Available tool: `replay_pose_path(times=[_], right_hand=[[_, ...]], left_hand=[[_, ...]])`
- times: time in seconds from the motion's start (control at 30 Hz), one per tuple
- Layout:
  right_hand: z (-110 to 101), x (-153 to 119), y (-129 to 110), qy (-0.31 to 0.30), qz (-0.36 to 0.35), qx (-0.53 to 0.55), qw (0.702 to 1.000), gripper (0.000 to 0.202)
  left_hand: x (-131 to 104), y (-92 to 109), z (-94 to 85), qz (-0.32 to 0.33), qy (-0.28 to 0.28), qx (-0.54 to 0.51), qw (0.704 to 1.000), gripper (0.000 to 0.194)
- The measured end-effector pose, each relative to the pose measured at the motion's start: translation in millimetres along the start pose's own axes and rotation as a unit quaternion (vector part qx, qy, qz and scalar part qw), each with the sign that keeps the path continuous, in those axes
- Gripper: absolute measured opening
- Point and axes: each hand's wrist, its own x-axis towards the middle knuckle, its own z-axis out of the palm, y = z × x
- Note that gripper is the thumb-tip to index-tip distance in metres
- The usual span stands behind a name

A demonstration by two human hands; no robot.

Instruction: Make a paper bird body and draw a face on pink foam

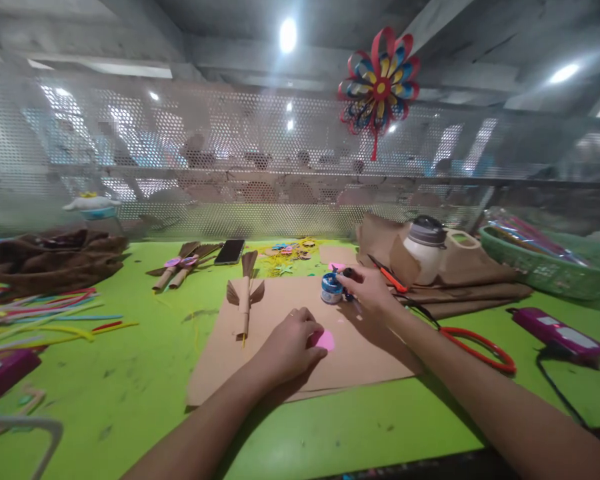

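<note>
My left hand rests low over a sheet of brown paper, fingers curled and closed at the edge of a pink paper disc. My right hand is closed in a pinch around a small dark object beside a little jar with blue contents; the fingers hide much of what it holds. Left of the jar, on the same sheet, lies a rolled brown paper figure with folded wings and a fanned tail. A small pink piece shows just behind the jar.
Two more paper figures, a phone and small cut-outs lie behind. Orange-handled scissors, a white jar, red-handled pliers, a purple device and a green basket stand right. Colourful strips lie left.
</note>
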Motion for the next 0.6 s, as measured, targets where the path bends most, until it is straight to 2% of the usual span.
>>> replay_pose_path(times=[0.13,0.27,0.43,0.6], right_hand=[[-7.6,12.9,-4.2,0.015,-0.017,-0.019,1.000,0.033],[-8.4,21.6,-4.0,-0.006,-0.038,-0.048,0.998,0.035],[-8.6,17.9,-9.4,-0.017,-0.044,-0.065,0.997,0.033],[-20.9,11.2,-19.2,-0.020,-0.031,-0.058,0.998,0.034]], left_hand=[[0.4,-0.6,0.5,0.000,-0.001,0.003,1.000,0.025],[0.1,-0.3,-1.0,0.003,0.000,0.005,1.000,0.023],[-0.1,0.2,-1.3,0.005,0.000,0.007,1.000,0.021],[0.7,1.7,-1.7,0.005,-0.005,0.000,1.000,0.024]])
